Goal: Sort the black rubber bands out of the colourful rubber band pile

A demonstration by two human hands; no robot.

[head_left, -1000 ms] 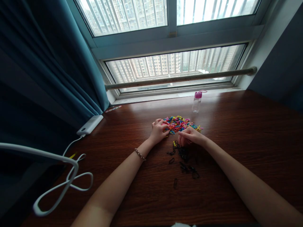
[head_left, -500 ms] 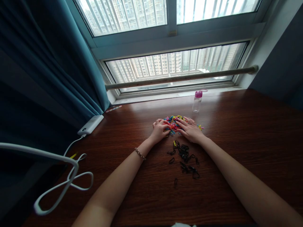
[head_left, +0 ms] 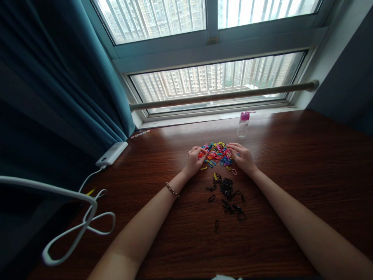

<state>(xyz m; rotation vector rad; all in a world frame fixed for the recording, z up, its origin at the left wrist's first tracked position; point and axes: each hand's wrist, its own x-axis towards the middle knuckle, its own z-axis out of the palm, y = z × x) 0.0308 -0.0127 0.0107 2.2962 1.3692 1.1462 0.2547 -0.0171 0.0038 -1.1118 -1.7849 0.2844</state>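
A pile of small colourful elastic hair bands [head_left: 215, 153] lies on the dark wooden table, mostly pink, red, blue and yellow. Against its left edge rests my left hand [head_left: 193, 160], cupped, with the thumb and forefinger apart and some red bands between them. At the right edge is my right hand [head_left: 243, 158], its fingers spread and the tips touching the bands. Nearer to me, between my forearms, lies a loose group of black hair bands [head_left: 226, 188], with a yellow band [head_left: 215, 176] at its upper left. A pink band [head_left: 234, 172] lies below my right hand.
A clear bottle with a pink lid [head_left: 243, 125] stands behind the pile, near the window. At the left, a white power bank [head_left: 112, 154] with a white cable [head_left: 90, 175] lies beside the blue curtain [head_left: 107, 89]. A rail [head_left: 224, 95] crosses the window.
My right hand has moved right, off the top of the pile to its edge, uncovering blue and purple bands. My left hand has shifted slightly left. The black bands lie as before.
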